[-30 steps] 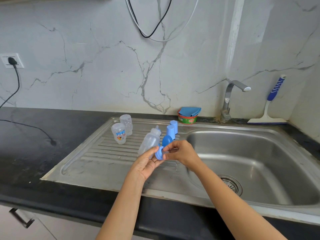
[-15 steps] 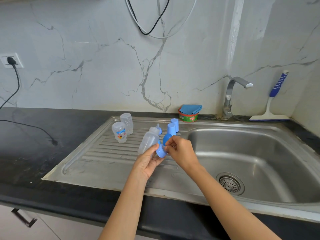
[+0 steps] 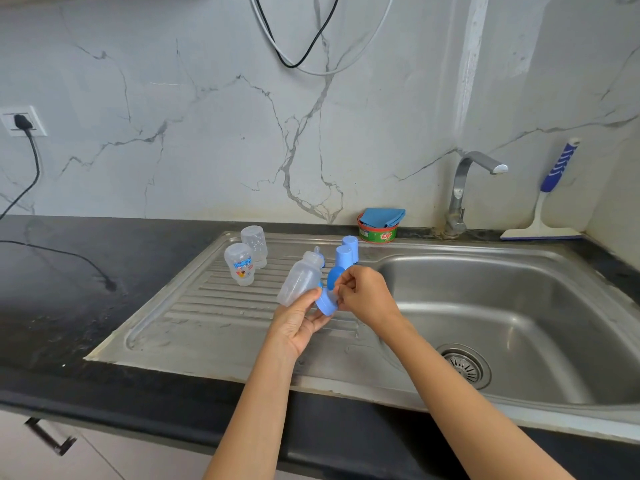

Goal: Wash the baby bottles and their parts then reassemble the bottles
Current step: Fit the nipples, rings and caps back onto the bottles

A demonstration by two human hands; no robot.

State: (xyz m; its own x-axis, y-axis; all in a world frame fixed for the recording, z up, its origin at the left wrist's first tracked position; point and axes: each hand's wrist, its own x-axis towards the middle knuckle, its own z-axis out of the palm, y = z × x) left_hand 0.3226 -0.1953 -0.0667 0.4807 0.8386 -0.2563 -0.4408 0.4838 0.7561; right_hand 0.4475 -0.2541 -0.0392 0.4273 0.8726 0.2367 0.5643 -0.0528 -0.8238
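Head view: green tub (image 3: 377, 234) is showing "Exo".
Left grip (image 3: 296, 325), palm up, is cradling blue ring (image 3: 326, 304); right grip (image 3: 367, 296) is pinching it from above.

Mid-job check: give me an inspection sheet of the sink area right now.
Surface: ribbed steel drainboard, black counter around it.
Job's things: two upturned bottles on the drainboard; two blue caps standing behind the hands.
Clutter: green tub with blue cloth; squeegee against the wall.
Hands: left hand holds a clear bottle; right hand pinches the blue ring beside it.
Cables: plug in wall socket; black cable on the counter; looped cables overhead.
Surroundings: faucet over the basin, no water running.
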